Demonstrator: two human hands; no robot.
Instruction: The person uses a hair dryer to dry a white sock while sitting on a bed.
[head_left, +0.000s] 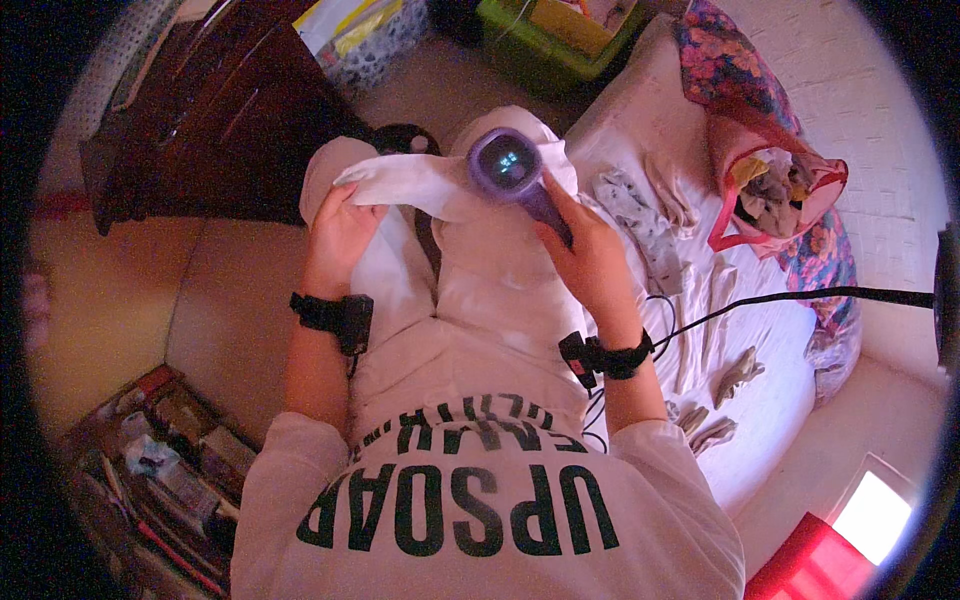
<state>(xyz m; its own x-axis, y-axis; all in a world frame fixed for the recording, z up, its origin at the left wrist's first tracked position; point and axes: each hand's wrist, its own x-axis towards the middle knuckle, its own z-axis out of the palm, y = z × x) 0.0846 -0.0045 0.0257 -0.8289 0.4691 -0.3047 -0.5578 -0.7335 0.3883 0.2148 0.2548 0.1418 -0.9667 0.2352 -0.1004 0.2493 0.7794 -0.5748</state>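
My right hand (589, 255) is closed around the handle of a purple handheld fabric shaver (537, 204) with a round head and a lit digital display. The head rests against a narrow white cloth (409, 180), possibly a sock, lying across my thighs. The cloth's left end is pinched in the fingers of my left hand (341, 229), which draws it out over the gap between my legs. Where the shaver meets the cloth is hidden under its head. Below the cloth are my light trousers (510, 266).
On the bed (757, 405) to the right lie a patterned grey cloth (637, 225), several small crumpled cloths and a pink bag (810, 202) stuffed with fabric. Dark wooden furniture (225, 135) stands far left, a green bin (555, 52) ahead, a filled box (172, 450) lower left. A black cable (787, 296) runs from my right wrist.
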